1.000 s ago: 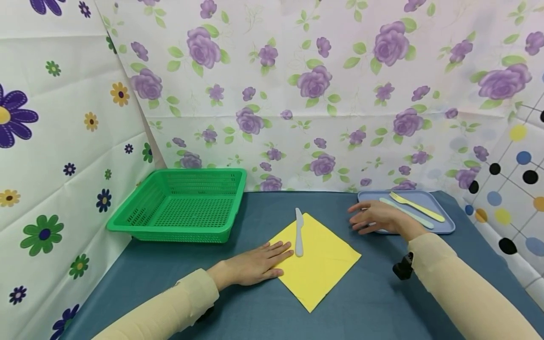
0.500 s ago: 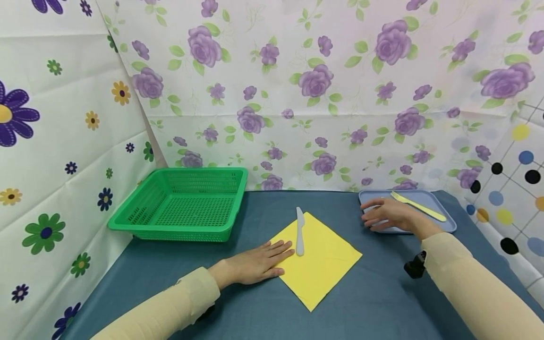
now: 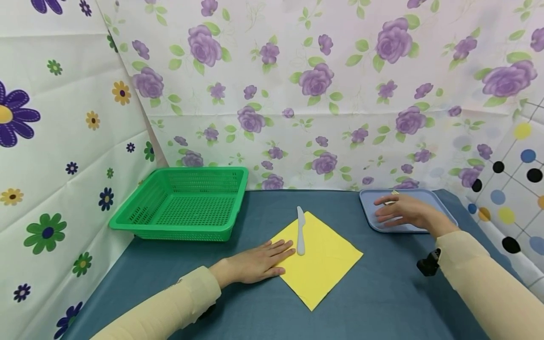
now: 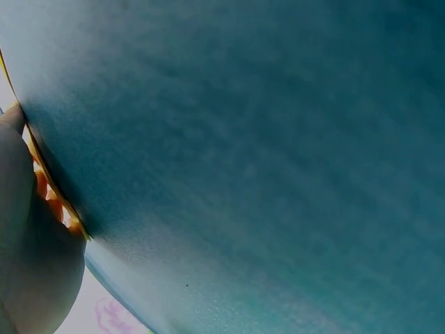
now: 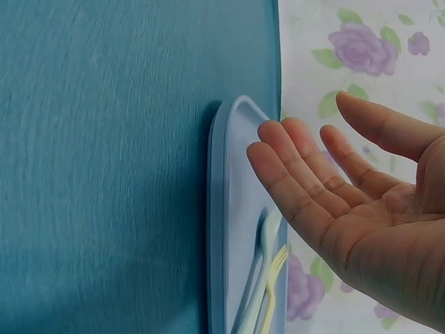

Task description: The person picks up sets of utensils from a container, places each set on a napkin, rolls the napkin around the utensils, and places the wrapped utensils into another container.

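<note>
A yellow paper napkin (image 3: 325, 269) lies like a diamond on the blue table, with a pale grey plastic knife (image 3: 301, 238) on its upper left part. My left hand (image 3: 255, 264) rests with straight fingers on the napkin's left edge, just beside the knife handle. Over the light blue tray (image 3: 435, 200) at the back right, my right hand (image 3: 403, 211) hovers with relaxed fingers and holds nothing. In the right wrist view, a pale green utensil (image 5: 261, 278) and a yellow fork (image 5: 271, 296) lie on the tray below the hand; the head view mostly hides them.
A green perforated plastic basket (image 3: 178, 231) with nothing in it stands at the back left. Flowered cloth (image 3: 280, 94) hangs behind the table (image 3: 361, 302). A dotted cloth (image 3: 514, 189) borders the right side.
My right hand has moved right, further over the tray, and now covers most of the utensils there. The left hand, napkin and knife have stayed in place.
</note>
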